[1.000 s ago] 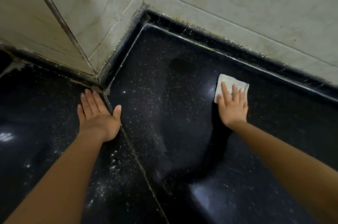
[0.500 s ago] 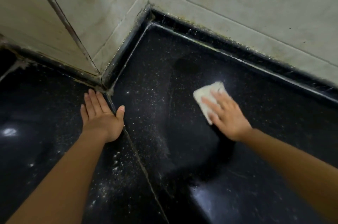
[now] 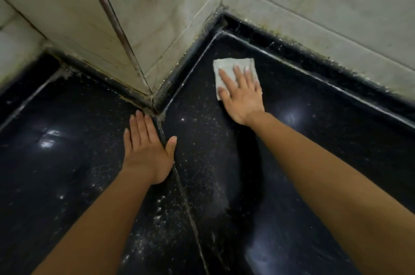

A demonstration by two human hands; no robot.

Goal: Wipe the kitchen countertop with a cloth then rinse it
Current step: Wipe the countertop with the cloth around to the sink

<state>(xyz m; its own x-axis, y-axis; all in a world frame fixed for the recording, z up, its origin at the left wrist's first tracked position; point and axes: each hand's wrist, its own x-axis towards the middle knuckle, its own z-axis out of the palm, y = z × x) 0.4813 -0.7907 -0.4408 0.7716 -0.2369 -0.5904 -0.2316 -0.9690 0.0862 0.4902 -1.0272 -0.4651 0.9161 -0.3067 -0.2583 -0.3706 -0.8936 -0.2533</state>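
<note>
Now the right hand [image 3: 243, 97], fingers flat, has pushed the cloth [image 3: 231, 64] up the bench [image 3: 314, 140] to 12 o'clock by the wall [image 3: 314, 16]; the left hand [image 3: 147, 151] rests flat at 9 o'clock. Wiping continues.

Right hand [image 3: 243, 95]: upper centre-right of frame, fingers straight, pressing flat on the cloth.
Cloth [image 3: 231, 67]: pale, folded, lying on the countertop near the inner wall corner.
Left hand [image 3: 147, 153]: centre of frame, palm down, fingers straight, resting on the countertop.
Countertop [image 3: 314, 131]: black, glossy, speckled with pale dust.
Seam [image 3: 188, 209]: runs from lower centre up beside the left hand.
Wall tiles [image 3: 314, 5]: pale, upper frame.
</note>
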